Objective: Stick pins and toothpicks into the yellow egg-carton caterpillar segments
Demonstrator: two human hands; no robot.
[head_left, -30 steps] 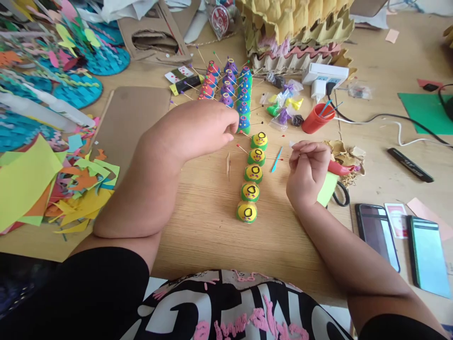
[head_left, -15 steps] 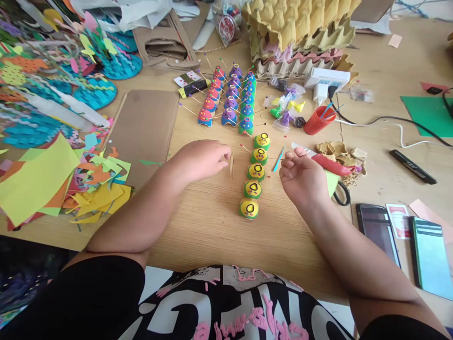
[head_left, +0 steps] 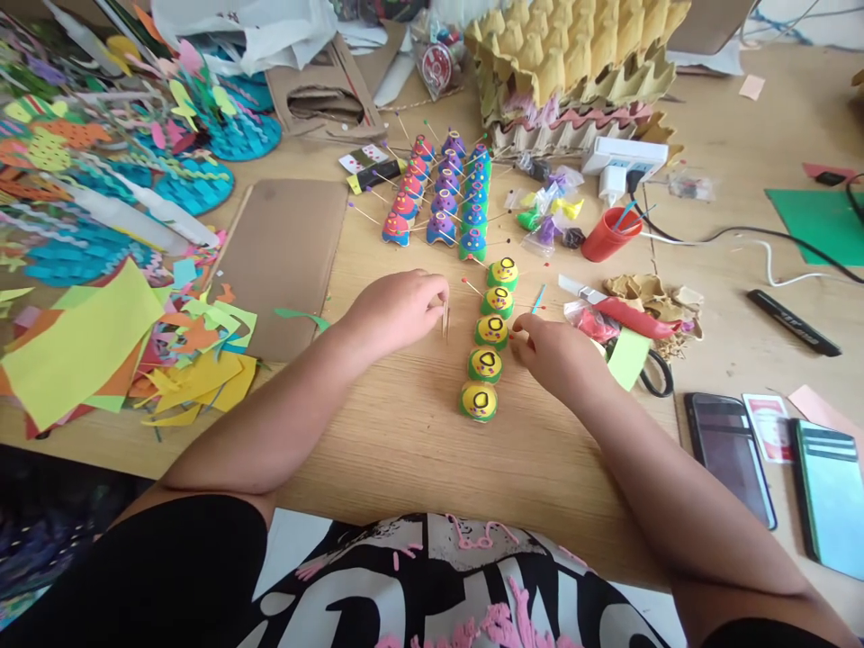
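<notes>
My left hand (head_left: 405, 310) is closed in a pinch round a few thin wooden toothpicks (head_left: 445, 322), which point down toward the table. My right hand (head_left: 563, 355) is close to the right side of a row of yellow and green painted egg-carton cups (head_left: 491, 331). Its thumb and fingers are pressed together beside the middle cup; what they hold is too small to make out. Each yellow cup has a dark ring on top and small face marks. Red-tipped toothpicks stick out from the far cups. A blue modelling tool (head_left: 538, 298) lies just beyond my right fingers.
Behind stand red, purple and blue-green egg-carton rows (head_left: 442, 225) with sticks jutting outward. Egg trays (head_left: 573, 54), a power strip (head_left: 625, 155) and a red cup (head_left: 611, 236) are farther back. Paper scraps (head_left: 195, 378) lie left; phones (head_left: 731, 454) and a marker (head_left: 793, 321) lie right.
My right hand has turned palm-down and moved left and slightly down, to the middle yellow cup. My left hand stays almost in place with the toothpicks. The view has shifted slightly.
</notes>
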